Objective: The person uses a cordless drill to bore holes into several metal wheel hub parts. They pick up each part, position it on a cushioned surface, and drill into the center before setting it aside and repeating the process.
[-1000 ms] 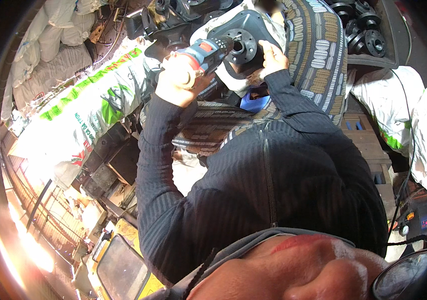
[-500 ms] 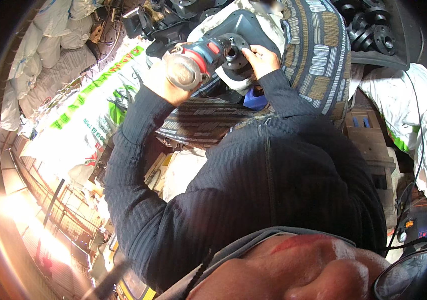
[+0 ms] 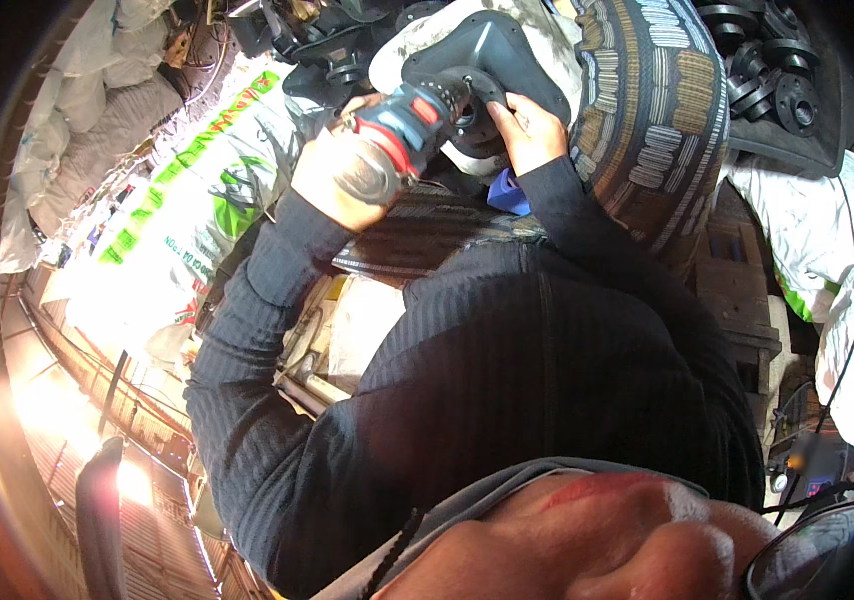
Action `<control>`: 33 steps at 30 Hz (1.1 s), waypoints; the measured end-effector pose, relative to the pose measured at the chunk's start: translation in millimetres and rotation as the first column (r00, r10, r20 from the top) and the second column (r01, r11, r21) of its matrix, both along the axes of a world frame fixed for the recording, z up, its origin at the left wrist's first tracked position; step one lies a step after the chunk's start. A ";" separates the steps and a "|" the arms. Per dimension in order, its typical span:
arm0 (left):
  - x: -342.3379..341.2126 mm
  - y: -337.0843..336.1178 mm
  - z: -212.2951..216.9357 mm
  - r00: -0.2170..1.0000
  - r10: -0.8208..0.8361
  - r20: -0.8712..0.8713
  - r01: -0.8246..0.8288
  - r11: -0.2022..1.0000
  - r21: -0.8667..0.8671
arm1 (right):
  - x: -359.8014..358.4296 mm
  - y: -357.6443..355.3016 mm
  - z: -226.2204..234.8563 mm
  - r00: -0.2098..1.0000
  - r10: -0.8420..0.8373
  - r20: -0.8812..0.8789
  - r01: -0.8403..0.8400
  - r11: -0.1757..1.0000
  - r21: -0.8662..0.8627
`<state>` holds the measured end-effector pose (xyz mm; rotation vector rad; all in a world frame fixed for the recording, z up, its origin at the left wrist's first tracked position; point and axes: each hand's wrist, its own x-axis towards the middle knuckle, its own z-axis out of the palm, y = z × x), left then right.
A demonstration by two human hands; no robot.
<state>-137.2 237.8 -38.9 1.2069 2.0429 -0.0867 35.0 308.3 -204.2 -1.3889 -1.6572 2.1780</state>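
Note:
My left hand (image 3: 332,180) is wrapped round a cordless drill (image 3: 412,118) with a blue-grey and red body. The drill's nose points up and to the right, at the rim of a black round flange; its tip is hard to make out. This flange belongs to a black part with a squarish plate (image 3: 487,50), lying across my lap on white cloth (image 3: 407,50). With thumb and fingers, my right hand (image 3: 532,132) grips the flange's right edge. Beneath the flange, a small blue object (image 3: 508,193) shows between my legs.
More black flanged parts (image 3: 797,105) fill a dark tray (image 3: 787,150) at upper right. Other black parts (image 3: 337,60) lie at upper left. White and green sacks (image 3: 207,190) line the left, with another white sack (image 3: 787,200) on the right. A wooden pallet (image 3: 732,270) stands beside me.
The drill and my left hand have shifted slightly, still against the flange. My right hand keeps its grip. The whole view has tilted a little.

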 end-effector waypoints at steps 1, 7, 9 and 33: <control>-1.1 -0.1 -4.0 1.000 0.004 -0.019 -0.005 1.000 -0.017 | 0.0 -0.3 -1.0 0.999 0.034 0.040 -0.035 0.999 0.028; 10.3 4.1 -2.2 0.985 -0.096 -0.147 0.085 0.993 -0.080 | 1.4 -1.2 -13.7 0.999 0.044 -0.019 -0.042 0.994 0.100; 20.7 -3.3 6.2 1.000 0.020 -0.018 -0.016 0.978 0.206 | -1.8 -2.7 -22.1 0.995 0.042 -0.087 -0.031 0.992 0.122; 46.2 -166.3 23.9 0.436 0.346 0.831 -0.892 0.041 0.451 | -66.9 -1.9 144.6 0.805 0.044 -0.592 -0.452 0.692 -0.563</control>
